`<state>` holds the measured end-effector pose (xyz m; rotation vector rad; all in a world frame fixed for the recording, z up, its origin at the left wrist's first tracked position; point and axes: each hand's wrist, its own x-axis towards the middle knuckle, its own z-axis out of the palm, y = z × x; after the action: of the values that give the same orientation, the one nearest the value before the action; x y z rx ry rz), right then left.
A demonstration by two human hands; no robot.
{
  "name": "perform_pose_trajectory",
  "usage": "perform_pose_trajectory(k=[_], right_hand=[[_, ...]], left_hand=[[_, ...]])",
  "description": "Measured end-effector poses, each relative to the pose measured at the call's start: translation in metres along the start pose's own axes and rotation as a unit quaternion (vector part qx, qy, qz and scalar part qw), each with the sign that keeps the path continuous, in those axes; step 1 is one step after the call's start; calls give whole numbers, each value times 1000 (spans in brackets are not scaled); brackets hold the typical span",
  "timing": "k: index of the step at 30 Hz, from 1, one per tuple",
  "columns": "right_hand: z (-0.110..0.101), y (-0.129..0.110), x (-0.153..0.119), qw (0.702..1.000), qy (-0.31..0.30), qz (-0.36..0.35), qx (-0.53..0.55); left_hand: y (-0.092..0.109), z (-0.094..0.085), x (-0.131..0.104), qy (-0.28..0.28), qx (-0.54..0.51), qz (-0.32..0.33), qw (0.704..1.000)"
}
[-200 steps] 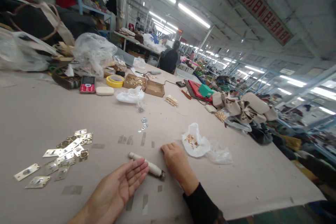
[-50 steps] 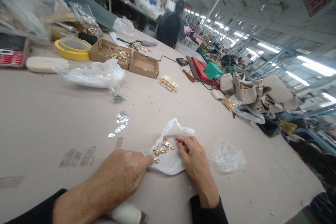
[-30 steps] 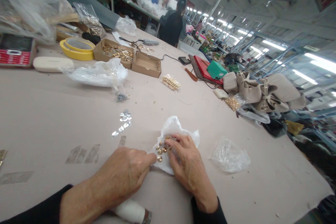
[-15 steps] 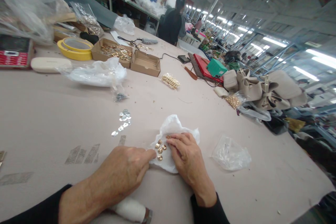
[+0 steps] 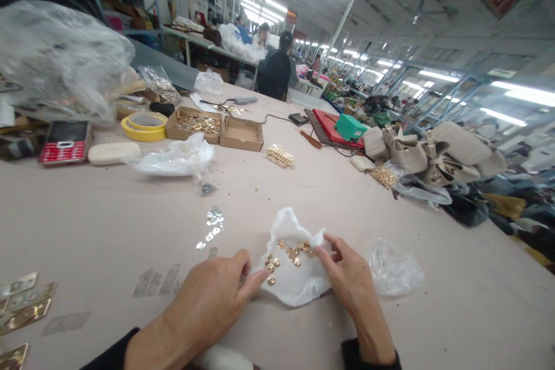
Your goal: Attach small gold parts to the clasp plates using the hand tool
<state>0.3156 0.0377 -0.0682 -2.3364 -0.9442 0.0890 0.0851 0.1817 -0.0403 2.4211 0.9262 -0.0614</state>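
Note:
A crumpled white wrapping sheet [image 5: 299, 286] lies open on the table, with several gold-coloured round snap buttons [image 5: 295, 254] scattered over it. My right hand [image 5: 351, 269] pinches the sheet's right corner between thumb and forefinger. At the left edge, my left hand [image 5: 212, 295] has its thumb on the sheet beside a few of the buttons. Its other fingers are curled and partly hidden, and it appears to grip that edge. Silver metal discs [image 5: 212, 225] lie in a loose row beyond my left hand. Partly under my left wrist is a white cylindrical thing [image 5: 228, 358].
A clear plastic bag [image 5: 394, 269] lies to the right. Farther back are cardboard boxes [image 5: 240, 134] with gold hardware, yellow tape [image 5: 144, 127], a red phone [image 5: 65, 143] and a gold chain bundle [image 5: 280, 156]. Beige bags [image 5: 403, 147] stand at the right edge; people are behind.
My right hand has moved from among the buttons to the sheet's right corner and lifted it. More buttons show on the sheet. The camera view has tilted up.

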Motion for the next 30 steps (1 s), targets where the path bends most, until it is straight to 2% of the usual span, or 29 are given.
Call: perform_pose_trajectory(k=[2, 5, 8, 12, 15, 19, 23, 26, 30], right_hand=[[1, -10, -3, 999, -3, -19, 25], [1, -27, -10, 993, 6, -65, 95], [0, -39, -17, 978, -13, -116, 174], [-1, -45, -20, 965, -35, -126, 229], [-5, -44, -18, 968, -67, -126, 208], [-11, -42, -20, 970, -145, -124, 151], [-5, -44, -29, 961, -198, -167, 99], [9, -52, -35, 958, -192, -201, 69], [30, -66, -40, 966, -129, -224, 32]], left_hand=[[0, -1, 0, -11, 12, 7, 1000], [-1, 2, 1, 4, -11, 20, 1000], [-2, 3, 3, 20, -85, 25, 996], [-4, 2, 5, 38, -177, 29, 983], [-4, 0, 6, 46, -192, 25, 980], [-4, -3, 6, 48, -194, 23, 979], [-4, -4, 4, 26, -212, 39, 976], [-3, -3, 2, 7, -233, 66, 970], [0, -1, -1, -3, -245, 117, 962]])
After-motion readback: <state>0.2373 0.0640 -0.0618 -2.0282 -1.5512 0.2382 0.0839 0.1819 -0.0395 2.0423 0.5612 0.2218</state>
